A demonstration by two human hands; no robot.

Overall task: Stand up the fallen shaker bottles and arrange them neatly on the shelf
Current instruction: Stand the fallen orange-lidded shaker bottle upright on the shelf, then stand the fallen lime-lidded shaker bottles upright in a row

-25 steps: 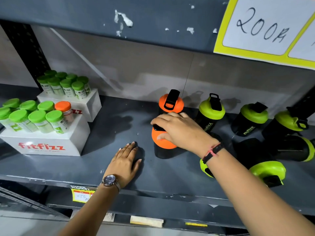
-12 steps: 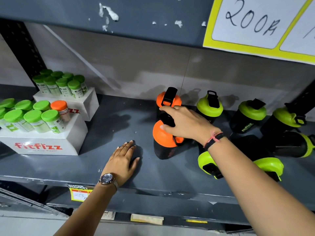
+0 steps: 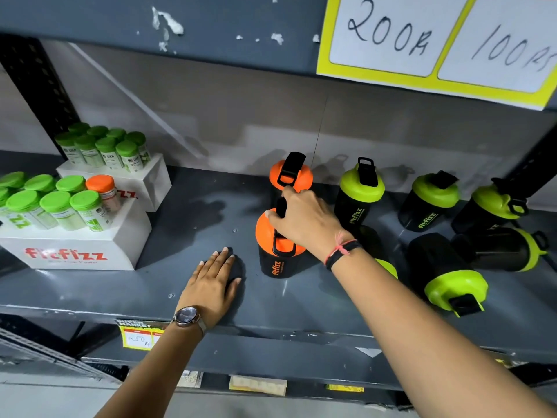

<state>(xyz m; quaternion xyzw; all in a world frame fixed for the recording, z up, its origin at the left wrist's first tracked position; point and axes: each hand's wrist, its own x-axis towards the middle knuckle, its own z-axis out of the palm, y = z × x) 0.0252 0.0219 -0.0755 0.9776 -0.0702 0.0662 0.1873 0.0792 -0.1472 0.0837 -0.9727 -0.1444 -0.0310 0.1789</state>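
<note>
right hand grips orange-lidded shaker from above; left hand flat, spread on shelf

Bright overhead light, soft shadows on shelf, wide-angle bending at edges

bare shelf left of orange shakers, fallen green shakers crowding right

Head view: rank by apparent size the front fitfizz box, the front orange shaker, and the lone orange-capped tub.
1. Front fitfizz box, clearly largest.
2. Front orange shaker, partly hidden by the right hand.
3. Orange-capped tub, smallest; it sits farther back, so nearness exaggerates the gap.
</note>
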